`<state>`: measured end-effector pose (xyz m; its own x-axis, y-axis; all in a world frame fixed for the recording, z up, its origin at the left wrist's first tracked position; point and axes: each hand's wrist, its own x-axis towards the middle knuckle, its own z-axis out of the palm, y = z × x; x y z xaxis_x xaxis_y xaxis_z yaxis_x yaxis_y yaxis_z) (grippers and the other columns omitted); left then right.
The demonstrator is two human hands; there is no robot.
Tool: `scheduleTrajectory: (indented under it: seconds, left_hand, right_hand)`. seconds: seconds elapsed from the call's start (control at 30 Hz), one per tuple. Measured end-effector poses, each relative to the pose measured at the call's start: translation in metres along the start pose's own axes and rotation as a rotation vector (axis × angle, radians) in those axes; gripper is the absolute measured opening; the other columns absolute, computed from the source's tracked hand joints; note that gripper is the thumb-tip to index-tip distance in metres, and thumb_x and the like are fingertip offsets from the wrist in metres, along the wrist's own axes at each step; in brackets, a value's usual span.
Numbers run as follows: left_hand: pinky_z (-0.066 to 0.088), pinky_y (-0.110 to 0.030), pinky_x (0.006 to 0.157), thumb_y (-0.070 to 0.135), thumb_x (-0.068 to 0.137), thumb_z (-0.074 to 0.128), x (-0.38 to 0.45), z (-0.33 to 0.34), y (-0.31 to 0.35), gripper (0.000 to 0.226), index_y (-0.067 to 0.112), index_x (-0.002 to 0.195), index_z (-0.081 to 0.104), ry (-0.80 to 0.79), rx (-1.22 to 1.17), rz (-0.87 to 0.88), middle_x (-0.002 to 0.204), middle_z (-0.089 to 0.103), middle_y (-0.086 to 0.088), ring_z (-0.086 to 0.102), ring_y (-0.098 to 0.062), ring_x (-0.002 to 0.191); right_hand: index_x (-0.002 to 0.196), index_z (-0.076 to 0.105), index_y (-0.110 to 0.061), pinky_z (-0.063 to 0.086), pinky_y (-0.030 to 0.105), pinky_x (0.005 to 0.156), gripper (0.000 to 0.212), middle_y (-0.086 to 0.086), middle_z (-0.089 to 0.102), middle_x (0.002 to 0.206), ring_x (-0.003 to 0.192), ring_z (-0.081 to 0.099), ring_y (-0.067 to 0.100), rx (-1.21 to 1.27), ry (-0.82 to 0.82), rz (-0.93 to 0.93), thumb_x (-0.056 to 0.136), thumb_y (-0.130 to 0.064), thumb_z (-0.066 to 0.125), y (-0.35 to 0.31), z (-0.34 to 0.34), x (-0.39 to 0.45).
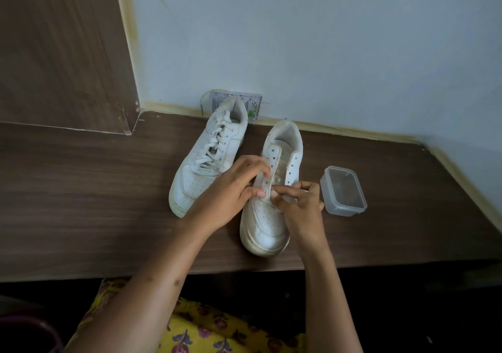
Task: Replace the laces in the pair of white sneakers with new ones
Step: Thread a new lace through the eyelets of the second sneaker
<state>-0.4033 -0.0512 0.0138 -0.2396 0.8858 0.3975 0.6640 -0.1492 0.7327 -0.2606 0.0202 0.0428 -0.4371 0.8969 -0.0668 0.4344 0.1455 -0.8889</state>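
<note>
The main risk was judged to lie at the lowest eyelets of the unlaced sneaker [271, 189]. If a lace tip was being fed there, it could be pushed past the small hole or frayed against it, since the tip itself was hidden behind the fingers and could not be made out. The shoe could also be nudged sideways on the smooth table [95, 189], because it was steadied only by fingertips, and the clear lidded box [343, 191] just beside it on the right could be knocked. An uneven start was a further hazard: if one lace end were drawn longer than the other, the whole lacing would have to be redone.

The left hand [231, 189] was seen with fingers curled over the left eyelet flap, pinching it near the lower holes. The right hand [298, 203] was held in a pinching grip at the opposite flap; what lay between its fingertips could not be told.

The unlaced sneaker was set toe towards the person, near the table's front edge, white, scuffed and yellowed at the sole, with open eyelets showing. The laced sneaker [209, 154] was placed just beside it on the left, its heel near the wall [326, 54].
</note>
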Motion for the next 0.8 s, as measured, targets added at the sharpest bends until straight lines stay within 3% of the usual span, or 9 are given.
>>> scheduleTrajectory:
  seconds: [0.13, 0.27, 0.37, 0.43, 0.5, 0.63, 0.7, 0.8]
  left_hand:
    - [0.043, -0.013, 0.066, 0.006, 0.092, 0.063, 0.002, 0.006, 0.002, 0.011, 0.017, 0.092, 0.060, 0.015, 0.147, 0.017, 0.138, 0.045, 0.006, 0.054, 0.006, 0.069]
    - [0.054, -0.030, 0.060, 0.009, 0.095, 0.056, 0.001, 0.014, 0.006, 0.013, 0.021, 0.101, 0.054, -0.008, 0.266, 0.008, 0.142, 0.032, 0.007, 0.054, -0.001, 0.064]
    - [0.058, -0.031, 0.064, -0.005, 0.090, 0.053, 0.002, 0.010, 0.009, 0.034, 0.020, 0.113, 0.052, 0.040, 0.238, -0.045, 0.140, 0.029, 0.006, 0.057, -0.005, 0.085]
    - [0.060, -0.032, 0.072, -0.011, 0.090, 0.046, 0.003, 0.000, 0.010, 0.038, 0.024, 0.105, 0.046, 0.166, 0.070, -0.114, 0.130, 0.034, 0.003, 0.059, -0.013, 0.098]
    - [0.060, -0.030, 0.076, -0.011, 0.094, 0.038, 0.004, -0.008, 0.009, 0.035, 0.024, 0.099, 0.041, 0.362, -0.058, -0.186, 0.119, 0.036, 0.001, 0.061, -0.019, 0.098]
    - [0.047, -0.022, 0.082, -0.003, 0.097, 0.043, 0.004, -0.008, 0.016, 0.018, 0.007, 0.111, 0.046, 0.602, 0.050, -0.197, 0.116, 0.046, -0.004, 0.055, -0.021, 0.103]
    - [0.043, -0.022, 0.081, 0.022, 0.099, 0.053, 0.005, -0.004, 0.024, 0.022, 0.013, 0.118, 0.050, 0.488, 0.085, -0.122, 0.118, 0.052, 0.003, 0.054, -0.016, 0.102]
    - [0.041, -0.016, 0.072, 0.046, 0.084, 0.069, 0.005, 0.007, 0.028, 0.030, 0.026, 0.105, 0.066, 0.153, 0.171, -0.194, 0.100, 0.059, 0.016, 0.057, -0.003, 0.090]
  right_hand:
    - [0.118, 0.060, -0.034, 0.020, 0.034, 0.101, 0.045, -0.006, 0.032, 0.130, 0.117, 0.025, 0.018, -0.383, 0.211, -0.123, 0.078, -0.044, 0.078, 0.003, 0.005, -0.023]
    - [0.108, 0.048, -0.020, 0.039, 0.041, 0.093, 0.058, -0.004, 0.035, 0.113, 0.105, 0.037, 0.021, -0.417, 0.375, -0.075, 0.071, -0.051, 0.081, 0.014, 0.015, -0.054]
    - [0.099, 0.048, -0.019, 0.042, 0.033, 0.076, 0.057, -0.006, 0.041, 0.104, 0.098, 0.048, 0.021, -0.384, 0.346, -0.003, 0.071, -0.060, 0.076, 0.019, 0.011, -0.055]
    - [0.099, 0.050, -0.020, 0.039, 0.029, 0.072, 0.058, -0.008, 0.044, 0.101, 0.096, 0.052, 0.020, -0.394, 0.348, 0.003, 0.071, -0.064, 0.074, 0.019, 0.008, -0.055]
    - [0.103, 0.054, -0.020, 0.039, 0.028, 0.071, 0.058, -0.008, 0.046, 0.104, 0.096, 0.052, 0.020, -0.412, 0.359, -0.020, 0.072, -0.065, 0.072, 0.021, 0.007, -0.056]
    - [0.122, 0.060, -0.028, 0.039, 0.026, 0.070, 0.058, -0.004, 0.052, 0.121, 0.105, 0.051, 0.019, -0.484, 0.358, -0.040, 0.078, -0.064, 0.067, 0.021, 0.011, -0.060]
    - [0.128, 0.061, -0.031, 0.044, 0.028, 0.073, 0.058, -0.004, 0.053, 0.127, 0.114, 0.053, 0.020, -0.480, 0.331, -0.060, 0.081, -0.063, 0.065, 0.019, 0.011, -0.063]
    - [0.138, 0.053, -0.030, 0.048, 0.035, 0.090, 0.064, -0.001, 0.048, 0.145, 0.128, 0.051, 0.021, -0.518, 0.206, -0.055, 0.084, -0.063, 0.062, 0.019, 0.003, -0.065]
